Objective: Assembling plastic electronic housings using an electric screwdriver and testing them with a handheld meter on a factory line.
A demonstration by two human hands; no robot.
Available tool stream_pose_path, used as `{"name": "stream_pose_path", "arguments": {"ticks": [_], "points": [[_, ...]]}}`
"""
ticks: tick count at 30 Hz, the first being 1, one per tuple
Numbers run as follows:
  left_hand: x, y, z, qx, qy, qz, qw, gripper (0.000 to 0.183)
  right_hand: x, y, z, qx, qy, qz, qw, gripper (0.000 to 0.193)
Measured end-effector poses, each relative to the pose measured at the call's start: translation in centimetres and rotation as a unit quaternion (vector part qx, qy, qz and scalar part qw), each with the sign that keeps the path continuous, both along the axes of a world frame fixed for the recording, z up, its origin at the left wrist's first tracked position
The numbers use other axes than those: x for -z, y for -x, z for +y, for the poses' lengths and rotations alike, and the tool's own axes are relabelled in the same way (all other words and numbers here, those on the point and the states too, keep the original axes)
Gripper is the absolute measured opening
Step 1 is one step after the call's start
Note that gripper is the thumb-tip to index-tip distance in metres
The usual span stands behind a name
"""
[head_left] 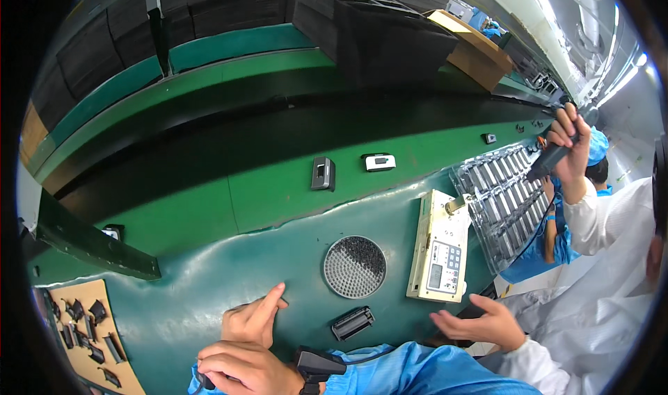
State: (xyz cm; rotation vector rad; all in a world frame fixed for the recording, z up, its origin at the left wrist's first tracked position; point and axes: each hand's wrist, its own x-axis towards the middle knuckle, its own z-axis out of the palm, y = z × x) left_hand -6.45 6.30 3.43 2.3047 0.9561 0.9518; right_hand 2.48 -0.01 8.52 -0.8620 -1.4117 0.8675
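My left hand point(252, 322) is over the green mat with its index finger stretched out and the other fingers partly bent. It holds nothing that shows. My right hand point(243, 366), with a black band point(316, 368) at its wrist, lies across my left wrist. Its fingers curl round that wrist beside a small dark thing point(204, 381), mostly hidden. To the right is a black plastic housing point(353, 323). Beyond it stands a round grey dimpled dish point(344, 278), partly filled with tiny black pieces.
A cream counter box point(437, 256) stands beside a clear tray of metallic parts point(501, 197). A white-sleeved person's open hand point(487, 323) is near; their other hand point(572, 144) holds a dark object. Black parts lie on cardboard point(76, 294). Two devices point(323, 174) sit on the green ledge.
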Motion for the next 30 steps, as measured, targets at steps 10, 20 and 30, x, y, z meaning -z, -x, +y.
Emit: {"name": "stream_pose_path", "arguments": {"ticks": [10, 20, 30], "points": [[1.9, 1.2, 0.8, 0.026, -0.005, -0.011, 1.0, 0.051, 1.4, 3.2, 1.0, -0.044, -0.045, 0.0, 0.998, 0.016], [2.8, 2.6, 1.6, 0.036, 0.002, 0.031, 0.999, 0.048, 3.4, 3.9, 1.6, -0.063, -0.024, 0.009, 0.998, 0.021], [4.6, 2.8, 2.0, 0.029, 0.006, 0.037, 0.999, 0.044, 5.1, 3.9, 1.8, -0.096, 0.006, 0.046, 0.994, 0.027]]}}
